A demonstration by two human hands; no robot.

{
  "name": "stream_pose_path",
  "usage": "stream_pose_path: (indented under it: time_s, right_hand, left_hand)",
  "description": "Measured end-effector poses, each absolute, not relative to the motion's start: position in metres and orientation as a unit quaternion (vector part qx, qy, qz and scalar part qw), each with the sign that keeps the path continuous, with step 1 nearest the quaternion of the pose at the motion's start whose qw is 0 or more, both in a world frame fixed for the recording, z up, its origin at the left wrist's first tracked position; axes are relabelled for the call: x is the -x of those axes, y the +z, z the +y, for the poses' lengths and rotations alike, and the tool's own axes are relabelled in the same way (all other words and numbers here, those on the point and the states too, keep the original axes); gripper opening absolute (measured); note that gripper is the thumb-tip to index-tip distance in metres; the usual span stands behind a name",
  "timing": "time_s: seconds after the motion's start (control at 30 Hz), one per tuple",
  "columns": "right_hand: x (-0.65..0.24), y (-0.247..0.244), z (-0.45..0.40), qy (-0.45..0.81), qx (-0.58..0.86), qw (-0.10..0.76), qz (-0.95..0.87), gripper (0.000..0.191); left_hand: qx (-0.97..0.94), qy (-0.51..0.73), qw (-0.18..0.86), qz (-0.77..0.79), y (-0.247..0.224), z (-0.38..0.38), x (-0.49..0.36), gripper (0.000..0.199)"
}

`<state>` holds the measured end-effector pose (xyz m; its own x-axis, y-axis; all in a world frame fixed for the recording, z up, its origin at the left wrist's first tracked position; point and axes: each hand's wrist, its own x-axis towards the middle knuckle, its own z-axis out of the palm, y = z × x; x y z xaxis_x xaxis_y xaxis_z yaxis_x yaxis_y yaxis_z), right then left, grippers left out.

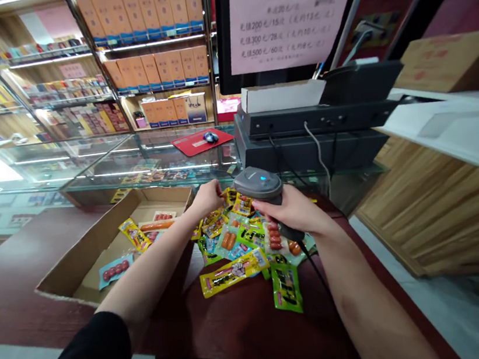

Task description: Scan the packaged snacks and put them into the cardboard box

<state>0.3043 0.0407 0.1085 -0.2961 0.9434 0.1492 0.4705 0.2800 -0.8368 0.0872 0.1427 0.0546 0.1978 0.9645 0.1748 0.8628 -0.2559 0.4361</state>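
My right hand (285, 209) is wrapped round the handle of a grey barcode scanner (257, 182), which has a blue light on top and a black cable. Beneath the scanner spreads a pile of packaged sausage snacks (230, 239) in yellow, green and clear wrappers. At the pile's far left edge is my left hand (210, 198), its fingers curled close to a yellow packet (229, 195); whether it grips one is hidden. A long yellow packet (234, 271) and a green packet (286, 288) lie at the near side.
Left of the pile, an open cardboard box (71, 278) contains several sausage packets. A glass counter (152, 155) stands behind, with a mouse (210, 137) on a red mat (186, 144). Dark checkout equipment (306, 153) rises at back right, beside a wooden cabinet (442, 211).
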Motion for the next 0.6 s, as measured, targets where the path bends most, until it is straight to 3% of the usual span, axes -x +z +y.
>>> stream_pose_path:
  time_s: [0.2, 0.4, 0.6]
  right_hand:
    - [-0.291, 0.106, 0.039, 0.336, 0.485, 0.294, -0.752, 0.025]
    - [-0.271, 0.102, 0.035, 0.337, 0.478, 0.283, -0.760, 0.027]
    - [-0.260, 0.100, 0.032, 0.362, 0.457, 0.274, -0.764, 0.033]
  left_hand:
    - [-0.718, 0.297, 0.225, 0.588, 0.069, 0.104, -0.035, 0.023]
    - [-0.570, 0.418, 0.459, 0.538, 0.065, 0.072, 0.000, 0.037]
    - [-0.522, 0.468, 0.497, 0.510, 0.073, 0.071, 0.005, 0.039]
